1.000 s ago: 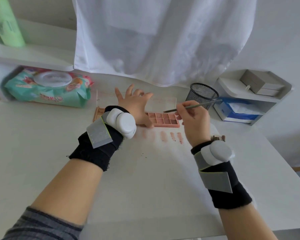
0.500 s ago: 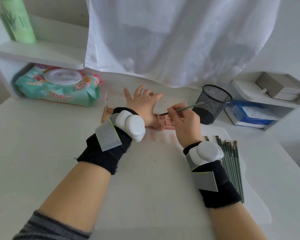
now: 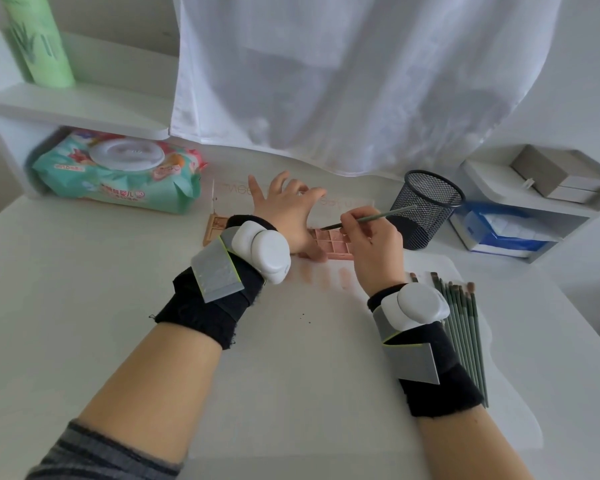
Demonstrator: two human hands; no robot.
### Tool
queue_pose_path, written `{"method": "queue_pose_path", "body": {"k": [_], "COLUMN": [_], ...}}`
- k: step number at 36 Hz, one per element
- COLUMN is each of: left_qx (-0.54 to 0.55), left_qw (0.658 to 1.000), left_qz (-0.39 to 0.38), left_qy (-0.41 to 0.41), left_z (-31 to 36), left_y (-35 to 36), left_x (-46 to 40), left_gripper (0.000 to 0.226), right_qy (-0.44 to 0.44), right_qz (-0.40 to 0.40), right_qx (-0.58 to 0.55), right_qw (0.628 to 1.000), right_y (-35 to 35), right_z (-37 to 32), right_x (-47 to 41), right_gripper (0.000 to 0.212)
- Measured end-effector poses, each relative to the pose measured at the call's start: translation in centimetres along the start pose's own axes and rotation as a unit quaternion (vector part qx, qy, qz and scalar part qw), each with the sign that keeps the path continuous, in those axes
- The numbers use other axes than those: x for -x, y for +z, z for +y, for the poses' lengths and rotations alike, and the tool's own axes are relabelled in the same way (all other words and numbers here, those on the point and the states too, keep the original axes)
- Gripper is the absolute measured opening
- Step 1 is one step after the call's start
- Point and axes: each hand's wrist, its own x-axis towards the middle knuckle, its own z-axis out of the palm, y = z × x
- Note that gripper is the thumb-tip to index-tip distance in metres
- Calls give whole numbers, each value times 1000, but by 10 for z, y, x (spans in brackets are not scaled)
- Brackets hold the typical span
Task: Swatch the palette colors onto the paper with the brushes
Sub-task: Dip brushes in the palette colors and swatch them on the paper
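since a second ago the right hand (image 3: 373,249), fingers pinched on the thin grey-green brush (image 3: 371,219), has dipped its tip into the pink rectangular eyeshadow palette (image 3: 336,245) just beside the splayed left hand (image 3: 284,209) pinning it, loading colour for another swatch.

Matt white paper (image 3: 291,375) lies on a smooth, matt table (image 3: 66,289). The palette (image 3: 336,242) holds powdery pink pans under a clear glossy plastic lid (image 3: 347,202). The brush (image 3: 371,218) has a thin matt green handle, as do the spare brushes (image 3: 465,327). The pen cup (image 3: 426,206) is black wire mesh. The wipes pack (image 3: 118,174) is glossy printed film with a smooth plastic cap. Black fuzzy cloth wrist wraps (image 3: 208,306) carry smooth white plastic housings.
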Motion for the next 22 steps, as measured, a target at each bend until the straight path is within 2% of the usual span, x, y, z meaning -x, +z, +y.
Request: {"method": "queue_pose_path", "body": {"k": [3,7,12,19,22], "left_qx": [3,1,2,2,4], "left_qw": [1000,1000,1000,1000,1000], "left_qz": [0,-2,-3,-5,-6], "left_qy": [0,-1,-1,-2,-3], "left_z": [0,0,0,0,0], "left_y": [0,-1,0,0,0], "left_x": [0,0,-1,-1,-1], "left_gripper": [105,104,105,105,105], "right_qy": [2,19,9,3,18], "right_qz": [-17,-22,13,-21,-14], "right_qx": [8,0,-12,-3,-14], "right_qw": [1000,1000,1000,1000,1000], "right_y": [-1,-1,-1,2,2], "right_z": [0,-1,-1,0,0], "right_x": [0,0,0,0,-1], "right_gripper": [16,23,26,17,24]}}
